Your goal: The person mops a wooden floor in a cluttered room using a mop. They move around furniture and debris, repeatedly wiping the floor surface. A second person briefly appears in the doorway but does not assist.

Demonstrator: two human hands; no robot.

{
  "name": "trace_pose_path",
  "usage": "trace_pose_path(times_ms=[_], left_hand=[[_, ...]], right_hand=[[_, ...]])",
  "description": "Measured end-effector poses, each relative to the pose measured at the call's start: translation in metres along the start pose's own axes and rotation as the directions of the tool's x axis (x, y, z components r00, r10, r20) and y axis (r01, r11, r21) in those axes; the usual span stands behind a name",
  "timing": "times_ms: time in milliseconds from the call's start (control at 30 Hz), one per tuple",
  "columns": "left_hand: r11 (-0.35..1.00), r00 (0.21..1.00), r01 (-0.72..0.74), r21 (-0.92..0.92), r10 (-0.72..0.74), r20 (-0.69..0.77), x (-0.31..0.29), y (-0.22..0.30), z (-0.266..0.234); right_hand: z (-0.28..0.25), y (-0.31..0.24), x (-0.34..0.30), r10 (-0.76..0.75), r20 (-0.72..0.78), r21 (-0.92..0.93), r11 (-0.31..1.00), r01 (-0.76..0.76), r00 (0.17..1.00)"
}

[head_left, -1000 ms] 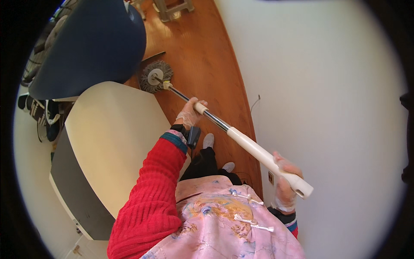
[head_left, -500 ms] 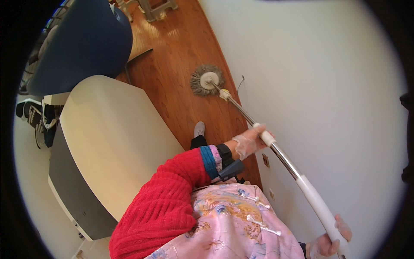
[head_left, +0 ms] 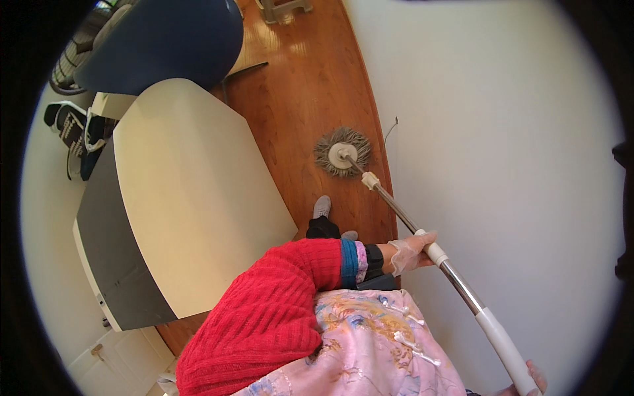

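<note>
A mop point(head_left: 403, 218) with a steel and white handle slants from the floor up to the lower right. Its round head of grey strands with a white disc rests on the brown wood floor, close to the wall. My left hand point(head_left: 415, 252), in a thin clear glove, is wrapped round the white collar midway along the handle. Low at the right edge, my right hand point(head_left: 530, 383) grips the white upper part of the handle; only its fingers show well. My left arm wears a red knitted sleeve with a dark strap near the wrist.
A pale table point(head_left: 198, 198) with a dark grey side panel stands at left. Behind it is a dark blue rounded chair back point(head_left: 165, 46). A white wall point(head_left: 502, 145) runs along the right, with a thin wire point(head_left: 391, 131) sticking out. A stool point(head_left: 284, 9) stands far off.
The mop head has come nearer to me and slightly right across the floor. Both hands have moved lower in view with the handle, and a second foot now shows.
</note>
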State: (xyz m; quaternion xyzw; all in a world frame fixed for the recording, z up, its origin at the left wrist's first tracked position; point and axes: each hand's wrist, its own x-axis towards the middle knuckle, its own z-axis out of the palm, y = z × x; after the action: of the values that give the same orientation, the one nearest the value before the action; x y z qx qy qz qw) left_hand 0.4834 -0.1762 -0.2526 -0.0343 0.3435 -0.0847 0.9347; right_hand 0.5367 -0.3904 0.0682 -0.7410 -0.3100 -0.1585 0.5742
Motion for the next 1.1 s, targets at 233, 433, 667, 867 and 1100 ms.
trace_pose_path(times_ms=[233, 433, 667, 867, 1100], left_hand=[[0.982, 0.987, -0.153, -0.109, 0.147, -0.062, -0.02, 0.031, -0.026], [0.906, 0.95, -0.309, -0.29, 0.31, -0.042, -0.045, 0.106, -0.082], [0.806, 0.863, -0.5, -0.316, 0.435, -0.257, -0.072, 0.208, -0.126], [0.756, 0.795, -0.604, -0.253, 0.546, -0.265, -0.087, 0.207, -0.09], [0.935, 0.907, -0.281, -0.214, 0.332, 0.258, -0.059, 0.092, 0.023]], right_hand=[[0.012, 0.042, 0.004, 0.245, 0.037, 0.154, 0.957, -0.247, 0.969], [0.084, 0.051, -0.019, 0.314, 0.281, 0.122, 0.926, -0.358, 0.907], [0.187, 0.068, -0.041, 0.294, 0.578, 0.245, 0.827, -0.505, 0.761], [0.165, 0.077, -0.04, 0.188, 0.602, 0.335, 0.823, -0.459, 0.776], [0.009, 0.037, 0.043, 0.28, 0.303, 0.083, 0.945, -0.318, 0.911]])
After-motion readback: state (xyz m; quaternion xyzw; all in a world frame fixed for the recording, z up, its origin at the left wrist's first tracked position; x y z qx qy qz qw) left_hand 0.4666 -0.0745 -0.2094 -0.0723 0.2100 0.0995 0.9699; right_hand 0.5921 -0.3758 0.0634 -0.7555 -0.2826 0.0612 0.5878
